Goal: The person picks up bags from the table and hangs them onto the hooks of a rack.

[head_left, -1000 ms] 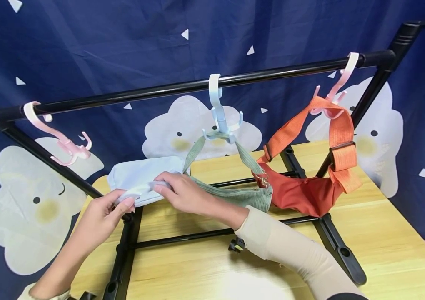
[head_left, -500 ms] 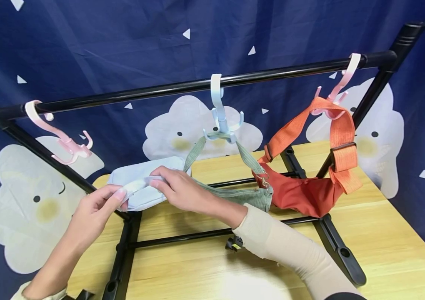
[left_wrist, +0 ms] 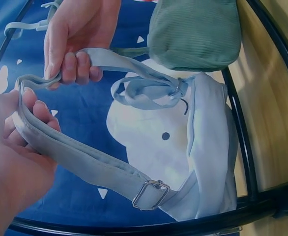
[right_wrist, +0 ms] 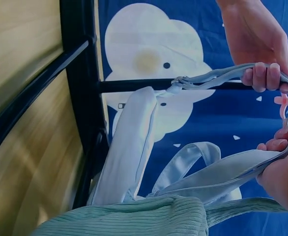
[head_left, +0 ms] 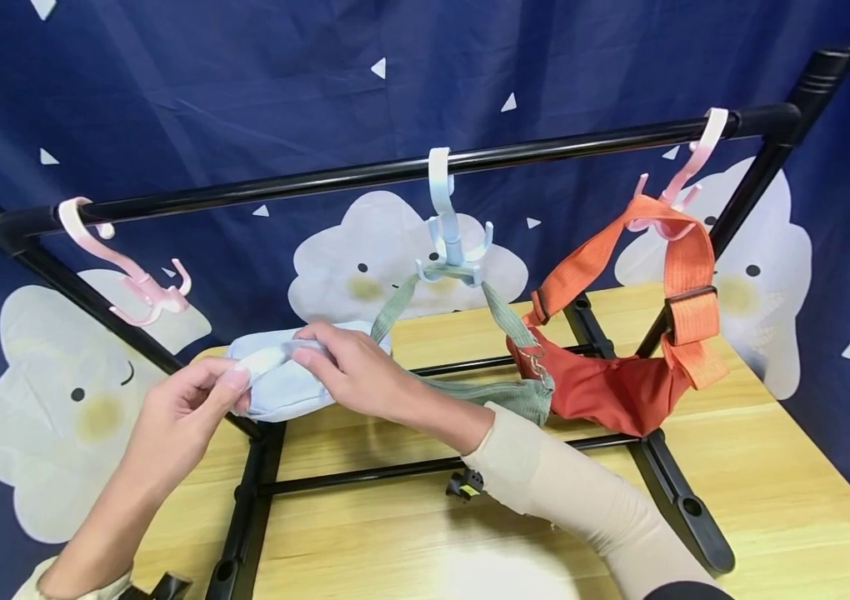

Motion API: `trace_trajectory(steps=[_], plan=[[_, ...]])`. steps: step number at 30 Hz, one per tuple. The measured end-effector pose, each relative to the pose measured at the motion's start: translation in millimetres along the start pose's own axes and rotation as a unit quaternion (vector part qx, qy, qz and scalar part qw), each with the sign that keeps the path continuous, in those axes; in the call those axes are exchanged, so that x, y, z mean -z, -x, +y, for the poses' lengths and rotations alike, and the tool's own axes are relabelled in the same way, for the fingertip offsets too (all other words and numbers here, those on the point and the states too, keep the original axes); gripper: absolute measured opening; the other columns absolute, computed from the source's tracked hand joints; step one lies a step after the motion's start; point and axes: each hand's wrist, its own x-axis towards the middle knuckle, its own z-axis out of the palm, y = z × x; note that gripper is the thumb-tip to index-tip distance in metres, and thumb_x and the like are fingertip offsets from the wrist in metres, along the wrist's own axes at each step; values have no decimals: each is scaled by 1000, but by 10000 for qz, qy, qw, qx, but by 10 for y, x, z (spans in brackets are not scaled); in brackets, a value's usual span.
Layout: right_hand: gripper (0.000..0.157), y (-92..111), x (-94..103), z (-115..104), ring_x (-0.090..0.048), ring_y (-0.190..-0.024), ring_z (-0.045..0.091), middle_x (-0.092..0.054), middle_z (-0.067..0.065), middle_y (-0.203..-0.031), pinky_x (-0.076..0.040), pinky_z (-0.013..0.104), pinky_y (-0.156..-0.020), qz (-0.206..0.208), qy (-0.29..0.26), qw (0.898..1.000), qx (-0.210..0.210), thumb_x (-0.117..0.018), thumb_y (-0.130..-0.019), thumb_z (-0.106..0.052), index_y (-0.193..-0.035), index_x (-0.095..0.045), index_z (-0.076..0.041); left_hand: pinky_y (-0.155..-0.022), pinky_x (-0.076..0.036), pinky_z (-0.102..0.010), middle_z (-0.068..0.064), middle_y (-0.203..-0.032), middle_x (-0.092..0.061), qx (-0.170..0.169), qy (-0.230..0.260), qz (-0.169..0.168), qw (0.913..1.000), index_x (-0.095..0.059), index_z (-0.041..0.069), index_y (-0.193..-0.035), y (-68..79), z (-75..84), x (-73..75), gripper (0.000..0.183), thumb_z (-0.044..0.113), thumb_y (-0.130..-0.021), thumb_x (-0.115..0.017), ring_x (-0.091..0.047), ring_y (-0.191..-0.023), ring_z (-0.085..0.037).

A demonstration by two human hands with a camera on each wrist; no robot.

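Note:
A light blue shoulder bag (head_left: pixel 286 395) hangs from its strap (left_wrist: pixel 80 157), which has a metal buckle (left_wrist: pixel 151 195). My left hand (head_left: pixel 173 421) pinches this strap between thumb and fingers. A short way to the right, my right hand (head_left: pixel 361 371) grips the same strap, so a stretch of it runs between both hands. The bag's body shows below and behind the hands, partly covered by them. Up and to the left of the hands is a pink hook (head_left: pixel 151 296). Beside my right hand, a green corduroy bag (right_wrist: pixel 149 216) hangs from a light blue hook (head_left: pixel 451 237).
A black rack bar (head_left: pixel 305 181) crosses above the hands. At the right, a red bag (head_left: pixel 612 387) with an orange strap (head_left: pixel 683 271) hangs from another pink hook (head_left: pixel 698 162). Rack feet (head_left: pixel 683 508) stand on the wooden table (head_left: pixel 365 533). A dark blue curtain (head_left: pixel 245 83) covers the back.
My left hand has risen a little, bringing its end of the strap up. The light blue bag has tilted and shifted slightly under the hands. Both hands keep their grip.

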Motion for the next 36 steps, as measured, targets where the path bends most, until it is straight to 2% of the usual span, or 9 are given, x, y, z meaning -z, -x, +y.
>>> trace_trajectory(steps=[6, 17, 25, 30, 36], plan=[[24, -28, 22, -51, -61, -93, 12, -70, 1, -107, -47, 17, -83, 73, -171, 9998, -50, -52, -109, -26, -123, -64, -10, -67, -51, -11, 16, -71, -64, -189, 58, 201, 9996, -69, 2, -93, -10, 88, 7, 8, -1, -99, -65, -60, -65, -5], [21, -94, 90, -153, -58, -90, 12, -67, 0, -102, -46, 17, -80, 50, -513, 9987, -27, -52, -110, -24, -118, -64, -10, -68, -54, -8, 16, -72, -66, -628, 170, 510, 9966, -71, -5, -98, -12, 183, 55, 11, -12, -94, -64, -61, -65, 0], [18, -138, 166, -253, -58, -91, 12, -68, 0, -102, -46, 17, -83, 222, -504, 9984, 97, -53, -109, -22, -117, -64, -11, -70, -56, -9, 13, -75, -68, -711, 263, 655, 9950, -71, -5, -96, -16, 288, 94, 13, -14, -94, -63, -63, -66, 0], [18, -169, 217, -330, -54, -79, 11, -60, 0, -90, -45, 18, -76, 156, -569, 9981, 179, -51, -110, -23, -117, -64, -11, -71, -56, -8, 15, -76, -68, -684, 104, 826, 9942, -72, -1, -97, -19, 355, 140, 15, -13, -94, -64, -64, -66, 1], [17, -207, 262, -387, -47, -66, 11, -52, 0, -81, -41, 19, -65, 108, -631, 9974, 320, -50, -110, -22, -115, -62, -11, -70, -53, -4, 18, -78, -69, -1113, 48, 1062, 9881, -74, 0, -98, -50, 418, 187, 18, -15, -91, -67, -61, -66, 3]])
